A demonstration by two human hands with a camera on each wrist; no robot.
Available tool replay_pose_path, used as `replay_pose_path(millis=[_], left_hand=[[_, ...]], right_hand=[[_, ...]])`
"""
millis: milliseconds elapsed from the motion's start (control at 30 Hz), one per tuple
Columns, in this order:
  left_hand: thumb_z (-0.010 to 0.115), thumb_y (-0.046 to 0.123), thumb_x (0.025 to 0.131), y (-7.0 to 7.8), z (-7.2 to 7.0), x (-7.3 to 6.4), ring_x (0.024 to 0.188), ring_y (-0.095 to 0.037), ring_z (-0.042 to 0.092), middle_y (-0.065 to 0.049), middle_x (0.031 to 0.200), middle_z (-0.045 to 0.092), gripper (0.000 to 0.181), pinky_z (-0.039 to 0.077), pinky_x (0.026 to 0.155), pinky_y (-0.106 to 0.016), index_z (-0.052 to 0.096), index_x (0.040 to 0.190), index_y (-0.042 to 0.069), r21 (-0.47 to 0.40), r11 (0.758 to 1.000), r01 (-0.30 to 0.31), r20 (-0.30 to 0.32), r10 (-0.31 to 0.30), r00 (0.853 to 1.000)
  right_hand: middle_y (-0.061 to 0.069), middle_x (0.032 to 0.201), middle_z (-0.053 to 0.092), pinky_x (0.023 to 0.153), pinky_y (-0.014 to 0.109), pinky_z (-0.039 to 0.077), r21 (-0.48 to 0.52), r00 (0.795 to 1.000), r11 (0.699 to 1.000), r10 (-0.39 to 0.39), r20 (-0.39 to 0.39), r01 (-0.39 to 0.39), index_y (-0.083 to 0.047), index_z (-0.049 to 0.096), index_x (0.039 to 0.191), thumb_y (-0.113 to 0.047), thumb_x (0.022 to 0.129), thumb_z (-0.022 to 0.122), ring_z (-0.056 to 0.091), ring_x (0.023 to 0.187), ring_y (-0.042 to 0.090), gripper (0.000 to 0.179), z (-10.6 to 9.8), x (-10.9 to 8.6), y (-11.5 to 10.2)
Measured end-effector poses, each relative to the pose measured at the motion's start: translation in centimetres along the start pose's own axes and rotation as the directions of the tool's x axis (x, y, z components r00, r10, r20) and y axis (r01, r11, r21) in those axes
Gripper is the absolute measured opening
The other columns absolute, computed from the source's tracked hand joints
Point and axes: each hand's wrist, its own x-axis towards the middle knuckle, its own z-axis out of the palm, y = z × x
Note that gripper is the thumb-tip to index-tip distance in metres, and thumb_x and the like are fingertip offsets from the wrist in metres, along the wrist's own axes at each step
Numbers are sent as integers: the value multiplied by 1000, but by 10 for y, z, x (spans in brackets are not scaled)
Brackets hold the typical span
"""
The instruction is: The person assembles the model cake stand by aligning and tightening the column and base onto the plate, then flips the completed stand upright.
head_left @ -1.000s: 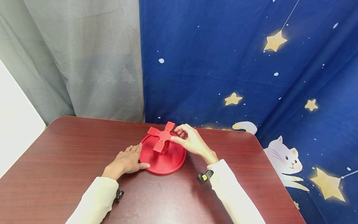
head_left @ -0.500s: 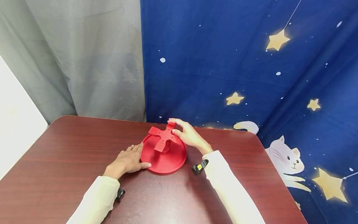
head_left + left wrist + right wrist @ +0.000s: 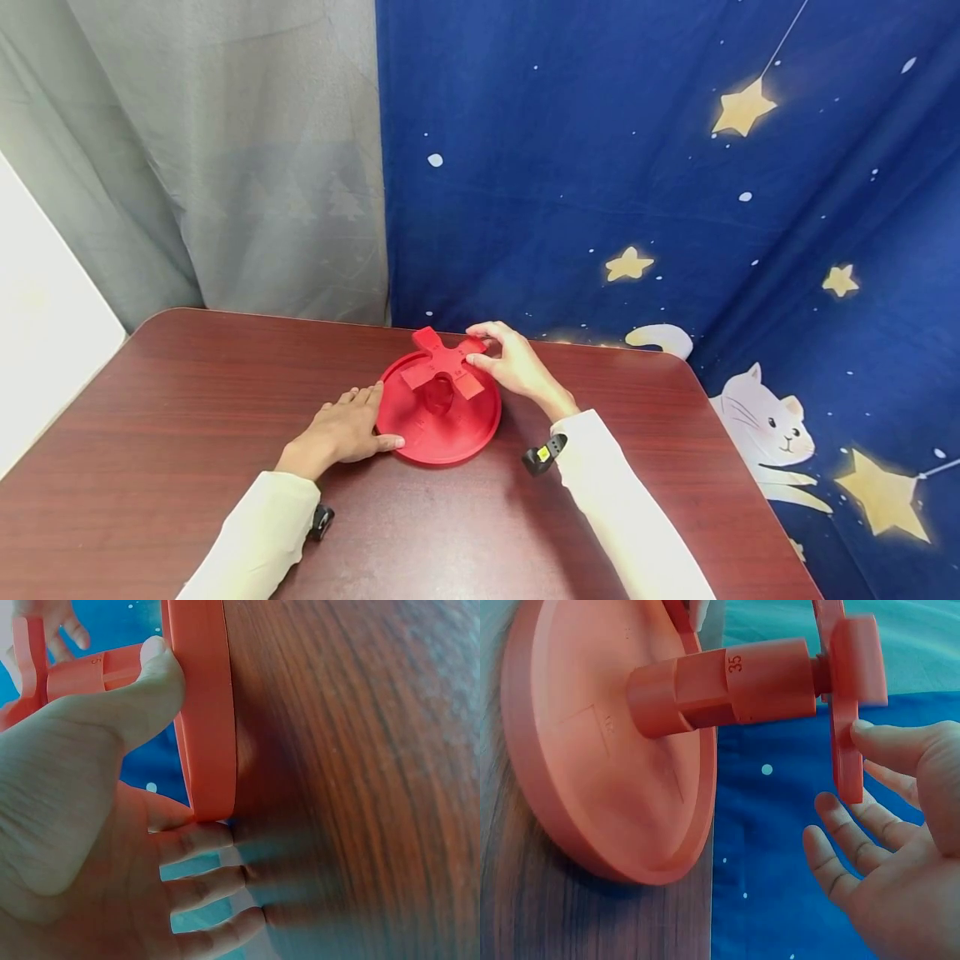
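Note:
A red stand has a round, rimmed base (image 3: 442,450) on the table, a stepped post (image 3: 769,681) marked 35, and a cross-shaped top (image 3: 447,360) with flat arms. My right hand (image 3: 517,367) holds one arm of the cross at its right side. In the right wrist view the thumb (image 3: 889,742) touches one face and other fingers lie behind. My left hand (image 3: 341,429) rests at the left of the base, fingers straight against the table. Its thumb (image 3: 161,682) lies over the near rim in the left wrist view, and the index fingertip is hidden behind the base.
The dark red wooden table (image 3: 187,400) has its far edge just behind the stand. Beyond it hang a grey curtain (image 3: 277,167) and a blue curtain (image 3: 525,208) with stars and a cat. Each wrist wears a black band (image 3: 546,454).
The cross-shaped top has turned about its post. My right hand reached forward over an arm, then drew back slightly to the right. My left hand and the base stay in place.

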Motion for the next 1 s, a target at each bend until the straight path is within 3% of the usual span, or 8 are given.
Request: replay_pose_path(millis=[400,800,1000], left_hand=[[73,56,81,2,-2,0,139,-55,31,-29,150,39,106,30,106,-72,27,152,-6,-8,1000,9,1,-9,1000],[72,56,82,2,-1,-1,140,-55,30,-30,151,37,105,29,107,-72,26,152,-7,5,1000,10,8,-10,1000],[73,56,82,1,-1,-1,140,-55,30,-30,151,37,105,29,107,-72,26,152,-7,1,1000,7,8,-7,1000]], right_hand=[[5,93,62,74,29,50,-107,997,991,-80,6,80,-8,72,110,-18,81,82,58,84,20,32,-5,-13,2],[-2,86,62,68,25,49,-122,997,991,-51,54,58,-13,68,99,-27,80,84,60,78,19,28,1,-22,-5],[0,89,63,72,27,52,-68,999,997,-33,8,33,-13,69,98,-26,82,82,61,79,18,25,0,-19,-4]])
